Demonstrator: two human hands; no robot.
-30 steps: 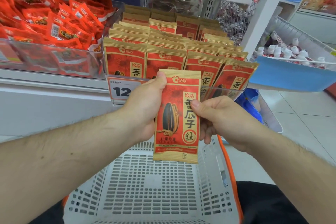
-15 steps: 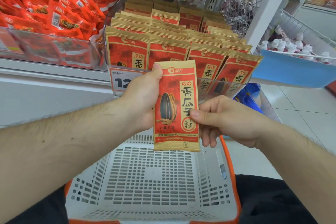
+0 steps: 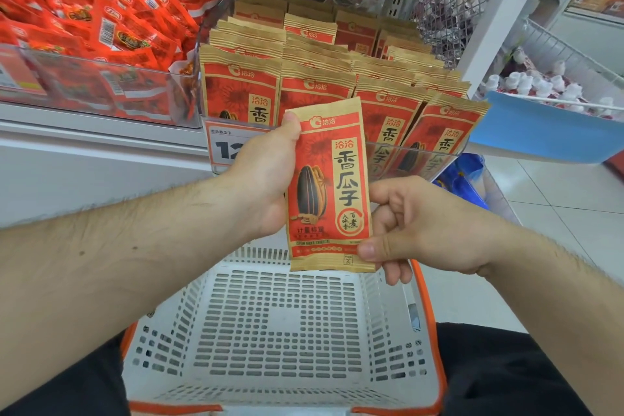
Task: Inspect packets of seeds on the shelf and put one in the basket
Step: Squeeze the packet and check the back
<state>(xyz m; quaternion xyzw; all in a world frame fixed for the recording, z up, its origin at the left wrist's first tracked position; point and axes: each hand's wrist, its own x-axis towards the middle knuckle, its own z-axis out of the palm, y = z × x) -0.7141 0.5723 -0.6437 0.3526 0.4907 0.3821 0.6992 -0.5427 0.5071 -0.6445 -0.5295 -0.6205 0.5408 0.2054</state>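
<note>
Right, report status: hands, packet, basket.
Both hands grip one seed packet, left hand upper edge, right hand lower corner. Packet above basket. Nothing in the way.

One seed packet (image 3: pixel 329 186) is held upright at the centre, with one left hand (image 3: pixel 266 179) at its 9 o'clock edge and one right hand (image 3: pixel 418 230) at its 4 o'clock corner. Four front-row packets (image 3: pixel 241 91) stand at 12 o'clock, with more behind, too overlapped to count. One white basket (image 3: pixel 270 331) sits at 6 o'clock, and one price tag (image 3: pixel 226 145) shows at 10 o'clock.
</note>
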